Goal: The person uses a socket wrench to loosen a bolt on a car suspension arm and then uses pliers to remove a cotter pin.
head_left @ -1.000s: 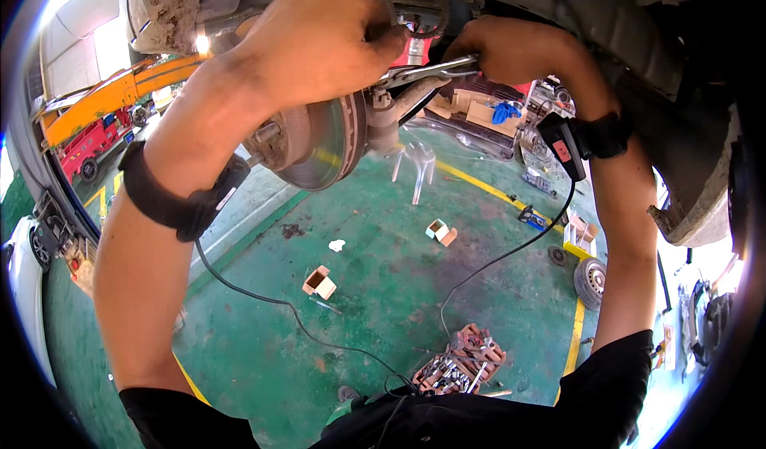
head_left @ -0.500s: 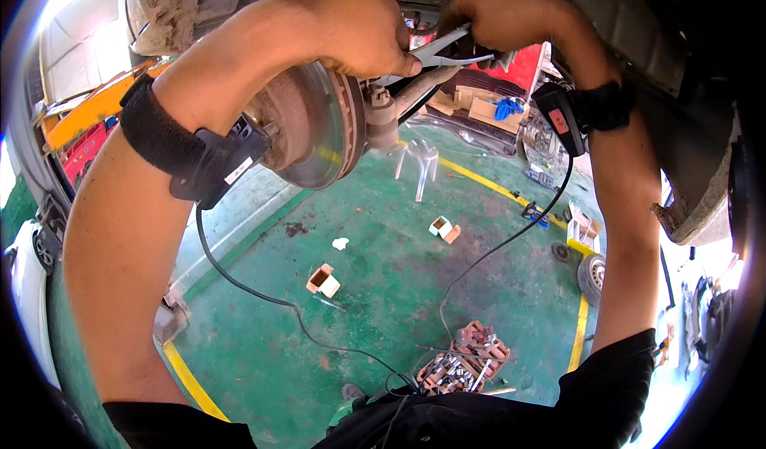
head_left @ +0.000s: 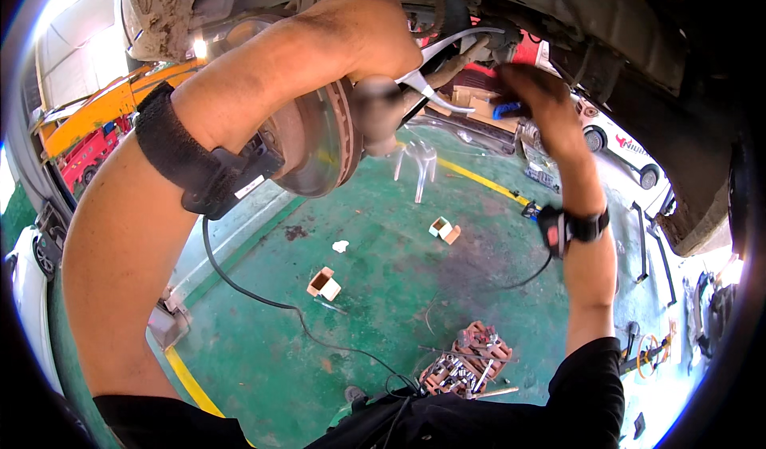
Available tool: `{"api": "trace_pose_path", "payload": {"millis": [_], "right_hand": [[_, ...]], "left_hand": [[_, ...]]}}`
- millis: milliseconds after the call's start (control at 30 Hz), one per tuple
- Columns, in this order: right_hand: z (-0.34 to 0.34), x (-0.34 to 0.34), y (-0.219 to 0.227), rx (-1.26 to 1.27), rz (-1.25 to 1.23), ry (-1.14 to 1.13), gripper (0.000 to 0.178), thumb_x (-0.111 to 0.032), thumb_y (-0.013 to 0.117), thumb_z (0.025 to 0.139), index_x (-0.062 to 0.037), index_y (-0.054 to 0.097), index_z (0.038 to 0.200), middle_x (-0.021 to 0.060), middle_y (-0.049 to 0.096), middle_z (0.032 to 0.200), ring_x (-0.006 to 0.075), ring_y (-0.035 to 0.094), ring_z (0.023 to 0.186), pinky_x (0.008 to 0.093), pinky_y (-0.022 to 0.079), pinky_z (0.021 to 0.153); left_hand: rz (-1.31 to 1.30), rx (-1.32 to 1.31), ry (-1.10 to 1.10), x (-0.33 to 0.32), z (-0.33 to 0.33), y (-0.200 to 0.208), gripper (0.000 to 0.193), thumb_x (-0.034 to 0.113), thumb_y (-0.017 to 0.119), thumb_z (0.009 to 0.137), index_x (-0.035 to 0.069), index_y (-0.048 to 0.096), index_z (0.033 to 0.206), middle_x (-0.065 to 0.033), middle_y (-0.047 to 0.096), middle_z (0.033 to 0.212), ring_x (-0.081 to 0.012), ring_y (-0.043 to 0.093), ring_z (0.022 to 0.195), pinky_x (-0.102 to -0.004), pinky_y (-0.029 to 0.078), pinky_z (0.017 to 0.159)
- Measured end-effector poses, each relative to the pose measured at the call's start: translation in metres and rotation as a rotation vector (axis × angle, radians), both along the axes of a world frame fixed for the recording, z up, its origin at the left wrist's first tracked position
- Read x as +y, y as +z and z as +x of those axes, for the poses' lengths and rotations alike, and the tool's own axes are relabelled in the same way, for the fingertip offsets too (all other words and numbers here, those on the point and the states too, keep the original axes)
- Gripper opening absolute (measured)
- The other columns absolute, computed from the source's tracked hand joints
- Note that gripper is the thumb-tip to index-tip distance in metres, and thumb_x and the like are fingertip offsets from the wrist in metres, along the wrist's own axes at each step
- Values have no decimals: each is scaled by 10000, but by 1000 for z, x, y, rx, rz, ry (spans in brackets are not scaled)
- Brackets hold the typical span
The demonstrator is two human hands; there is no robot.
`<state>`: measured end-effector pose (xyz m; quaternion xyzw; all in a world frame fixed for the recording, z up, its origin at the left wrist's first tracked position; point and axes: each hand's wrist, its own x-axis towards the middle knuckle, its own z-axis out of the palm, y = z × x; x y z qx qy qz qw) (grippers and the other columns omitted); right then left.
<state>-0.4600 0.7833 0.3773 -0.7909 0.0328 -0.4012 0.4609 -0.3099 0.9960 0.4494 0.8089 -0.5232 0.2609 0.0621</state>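
Up under the car body, my left hand (head_left: 383, 46) is closed around silver pliers (head_left: 415, 80). Two bright curved arms of the tool spread apart to the right of that hand; its other end is hidden in the grip. My right hand (head_left: 544, 102) is off the pliers, a little to their right, somewhat blurred, with fingers apart and nothing seen in them. Beside and below my left forearm is a rusty brake disc (head_left: 323, 150). A rod-like suspension arm (head_left: 456, 64) runs behind the pliers, and a blurred rounded part (head_left: 379, 114) sits just below my left hand.
On the green floor are a clear plastic stool (head_left: 420, 166), two small opened boxes (head_left: 323, 284) and a tool case (head_left: 471, 357) of sockets. A black cable (head_left: 255, 289) trails from my left wrist. The dirty car underbody (head_left: 638, 66) hangs overhead. A white car (head_left: 618, 138) stands at right.
My right hand has let go of the pliers and moved right and down. The pliers have tilted downward in my left hand, their arms now wider apart.
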Motion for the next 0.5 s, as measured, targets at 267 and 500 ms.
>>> {"api": "trace_pose_path", "payload": {"millis": [267,500], "right_hand": [[24,58,-17,58,445,346,448,-417,582,942,-10,600,1127,123,683,1012,202,663,879,332,535,750],[57,81,57,-172,528,742,264,-150,552,878,-8,635,1085,111,699,954,259,662,866,384,537,776]], "left_hand": [[-120,-645,-304,15,29,-7,338,346,640,851,15,706,854,-231,631,747,-424,612,760,-462,487,707],[-374,88,-309,25,-9,-10,314,318,675,848,8,706,882,-217,591,664,-337,610,625,-398,470,627]]}}
